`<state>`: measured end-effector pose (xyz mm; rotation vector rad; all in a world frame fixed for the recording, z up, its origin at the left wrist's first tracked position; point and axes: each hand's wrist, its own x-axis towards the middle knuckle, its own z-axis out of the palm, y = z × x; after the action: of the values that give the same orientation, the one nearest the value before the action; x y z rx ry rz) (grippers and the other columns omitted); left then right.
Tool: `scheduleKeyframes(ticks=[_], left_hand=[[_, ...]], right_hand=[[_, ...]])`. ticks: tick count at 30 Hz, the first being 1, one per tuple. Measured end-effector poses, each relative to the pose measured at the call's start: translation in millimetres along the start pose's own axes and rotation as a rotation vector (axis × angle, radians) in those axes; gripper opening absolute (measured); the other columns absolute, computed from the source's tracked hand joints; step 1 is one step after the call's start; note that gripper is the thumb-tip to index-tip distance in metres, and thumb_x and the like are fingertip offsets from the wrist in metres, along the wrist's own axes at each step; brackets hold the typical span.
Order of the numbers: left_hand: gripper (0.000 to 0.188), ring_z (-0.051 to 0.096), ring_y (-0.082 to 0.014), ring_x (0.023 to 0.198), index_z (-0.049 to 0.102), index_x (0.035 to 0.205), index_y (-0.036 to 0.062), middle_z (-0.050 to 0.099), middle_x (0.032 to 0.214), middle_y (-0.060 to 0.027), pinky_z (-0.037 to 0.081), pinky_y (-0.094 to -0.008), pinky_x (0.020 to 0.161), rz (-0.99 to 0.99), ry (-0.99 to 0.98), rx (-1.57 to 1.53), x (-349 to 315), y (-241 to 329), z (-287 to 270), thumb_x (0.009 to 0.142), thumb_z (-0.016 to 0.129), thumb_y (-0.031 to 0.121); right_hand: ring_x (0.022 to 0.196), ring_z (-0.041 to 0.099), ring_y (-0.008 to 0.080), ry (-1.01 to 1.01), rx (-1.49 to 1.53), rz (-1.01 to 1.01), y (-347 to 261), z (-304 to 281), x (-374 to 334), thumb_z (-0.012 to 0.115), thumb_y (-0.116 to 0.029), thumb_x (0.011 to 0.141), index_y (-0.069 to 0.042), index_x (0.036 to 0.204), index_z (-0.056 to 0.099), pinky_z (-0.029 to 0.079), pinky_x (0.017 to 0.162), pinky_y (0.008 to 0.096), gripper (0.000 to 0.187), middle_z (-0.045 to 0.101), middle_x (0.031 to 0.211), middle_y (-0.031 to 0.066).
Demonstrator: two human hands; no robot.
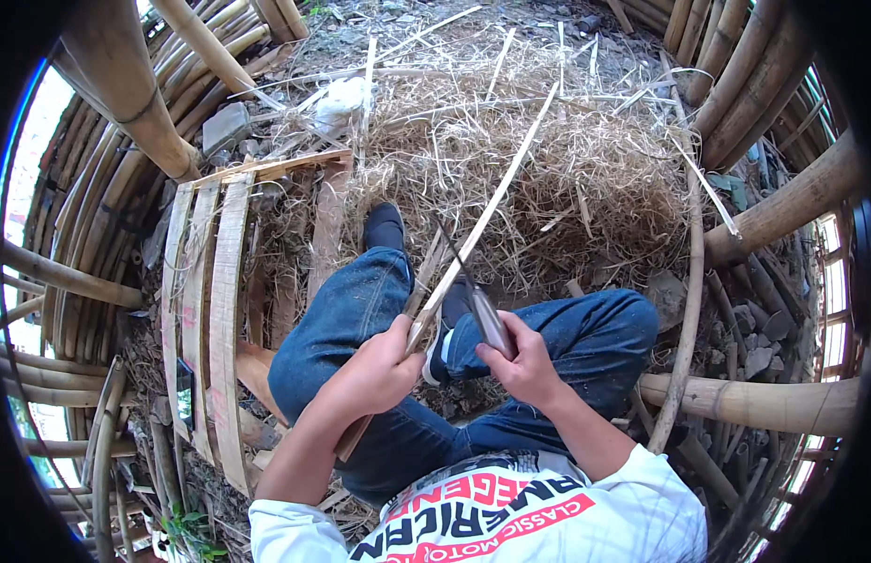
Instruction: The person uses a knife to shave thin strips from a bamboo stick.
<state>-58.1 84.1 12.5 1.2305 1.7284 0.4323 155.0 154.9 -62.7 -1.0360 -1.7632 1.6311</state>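
Note:
My left hand [381, 368] is closed around a long pale bamboo strip [499, 192], which slants away from me to the upper right; its near end pokes out below my wrist. In my right hand [524, 364] is a knife [492, 321], gripped by its thick greyish handle. The thin dark blade [457, 251] points up and to the left, and its upper part lies close beside the strip; I cannot tell whether they touch. Both hands are above my bent legs in blue jeans [346, 310].
A heap of curly bamboo shavings [585, 178] spreads in front of my feet. On the left lies a slatted wooden pallet [231, 319]. Bamboo poles [754, 403] stand and lie on both sides, with a long thin stick [690, 310] at the right. Broken stones [227, 127] lie around.

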Motion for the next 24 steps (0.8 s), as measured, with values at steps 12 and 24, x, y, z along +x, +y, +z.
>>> scheduleKeyframes(ticks=[12,24], left_hand=[[0.041,0.051,-0.0152,0.089,0.047,0.115,-0.0027,0.055,0.095,-0.0097,0.045,-0.0293,0.078,-0.139,-0.121,-0.462,-6.6,-21.0,31.1,0.088,0.066,0.022],[0.030,0.031,-0.0076,0.038,0.041,0.092,0.0099,0.036,0.060,0.0006,0.026,-0.0226,0.034,-0.258,-0.075,-1.013,-6.5,-28.8,74.1,0.105,0.028,0.035]], right_hand=[[0.070,0.062,0.0435,-0.041,-0.308,-0.146,30.4,-28.9,-4.2,0.053,-0.033,0.097,-0.004,0.103,0.053,0.048,0.059,0.0451,0.030,0.060,0.069,0.0219],[0.054,0.056,0.0383,-0.102,-0.481,-0.042,47.3,-39.6,16.3,0.060,-0.048,0.089,-0.003,0.066,0.048,0.042,0.049,0.0417,0.052,0.050,0.053,0.0173]])
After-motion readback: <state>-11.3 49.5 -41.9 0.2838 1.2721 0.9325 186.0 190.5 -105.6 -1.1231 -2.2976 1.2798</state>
